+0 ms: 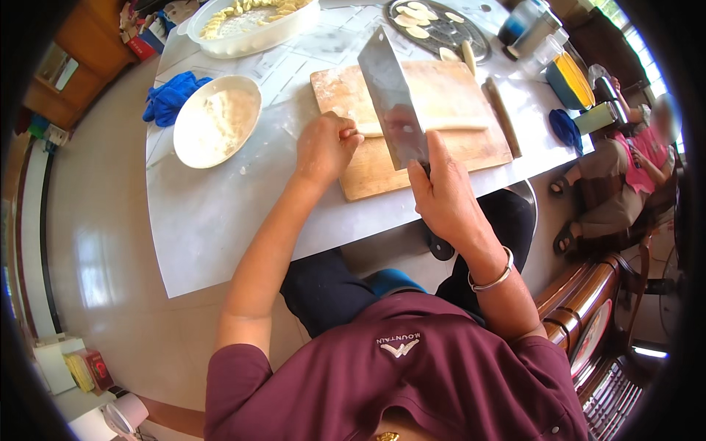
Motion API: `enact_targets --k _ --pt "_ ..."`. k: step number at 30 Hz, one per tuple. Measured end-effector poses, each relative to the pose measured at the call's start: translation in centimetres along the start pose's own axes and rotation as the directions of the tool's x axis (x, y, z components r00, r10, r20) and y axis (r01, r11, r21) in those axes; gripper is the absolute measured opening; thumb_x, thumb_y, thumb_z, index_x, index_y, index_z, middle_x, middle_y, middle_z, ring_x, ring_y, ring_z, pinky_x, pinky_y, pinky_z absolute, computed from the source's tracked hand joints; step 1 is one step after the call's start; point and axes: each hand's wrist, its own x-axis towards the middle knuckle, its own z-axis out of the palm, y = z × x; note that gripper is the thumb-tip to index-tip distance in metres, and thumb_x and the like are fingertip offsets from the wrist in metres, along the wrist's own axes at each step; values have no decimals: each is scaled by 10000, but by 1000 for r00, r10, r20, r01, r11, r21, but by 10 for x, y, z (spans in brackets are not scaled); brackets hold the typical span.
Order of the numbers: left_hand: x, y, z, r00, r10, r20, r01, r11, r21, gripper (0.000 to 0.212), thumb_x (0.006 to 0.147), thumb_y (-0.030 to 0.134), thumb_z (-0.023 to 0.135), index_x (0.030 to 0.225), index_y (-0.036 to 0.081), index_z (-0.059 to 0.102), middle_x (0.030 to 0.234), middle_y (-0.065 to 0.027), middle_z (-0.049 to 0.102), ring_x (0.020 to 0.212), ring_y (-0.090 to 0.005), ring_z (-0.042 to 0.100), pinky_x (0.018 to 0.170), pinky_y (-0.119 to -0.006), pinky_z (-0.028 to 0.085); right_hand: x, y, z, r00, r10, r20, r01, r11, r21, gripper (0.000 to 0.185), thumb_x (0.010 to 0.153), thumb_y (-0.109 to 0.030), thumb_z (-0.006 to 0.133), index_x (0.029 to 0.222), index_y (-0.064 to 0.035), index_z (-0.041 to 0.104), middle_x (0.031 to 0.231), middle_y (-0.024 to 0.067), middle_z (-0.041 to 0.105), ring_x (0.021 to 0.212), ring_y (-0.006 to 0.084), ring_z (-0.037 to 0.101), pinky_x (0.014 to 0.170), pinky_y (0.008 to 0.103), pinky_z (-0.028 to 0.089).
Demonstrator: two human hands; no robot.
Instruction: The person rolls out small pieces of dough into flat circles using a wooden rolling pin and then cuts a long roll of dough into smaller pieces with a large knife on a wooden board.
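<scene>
A wooden cutting board lies on the table before me, dusted with flour near its far left corner. Across it stretches a pale dough rope. My left hand has its fingers curled at the rope's left end, seemingly pinching it. My right hand grips the dark handle of a cleaver. The broad steel blade stands over the board and hides part of the rope; whether its edge touches the dough cannot be seen.
Left of the board sit a flour bowl and a blue cloth. Behind are a white plastic tray of dumplings and a dark round tray with dough wrappers. A rolling pin flanks the board. Someone sits at right.
</scene>
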Motion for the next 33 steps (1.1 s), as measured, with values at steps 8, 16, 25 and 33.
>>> enact_targets --k 8,16,25,33 --pt "-3 -6 7 996 22 -83 -31 994 -103 166 681 75 682 834 13 667 746 -102 612 620 -189 602 591 -280 481 6 6 7 997 71 33 -68 995 -75 341 853 -100 466 1111 97 359 562 139 501 433 167 506 451 296 415" --pt "-2 -7 8 992 65 -106 -75 993 -90 164 676 76 690 825 11 669 742 -106 614 629 -193 616 589 -278 485 9 9 9 997 72 34 -69 993 -95 360 854 -106 464 1130 98 354 577 145 506 436 160 505 458 287 419" --pt "-3 -7 7 995 57 -87 -66 993 -98 150 678 66 694 819 15 674 727 -93 611 626 -187 615 583 -268 483 13 -4 10 992 106 66 -102 993 -60 251 791 -6 434 1010 101 373 676 319 517 685 473 520 617 492 398" --pt "0 -10 12 997 40 -61 -48 989 -141 236 641 126 738 827 20 637 755 -86 608 640 -206 604 590 -289 480 27 14 15 989 94 118 -83 992 -93 154 834 -66 427 917 47 365 565 221 482 485 313 508 468 399 408"
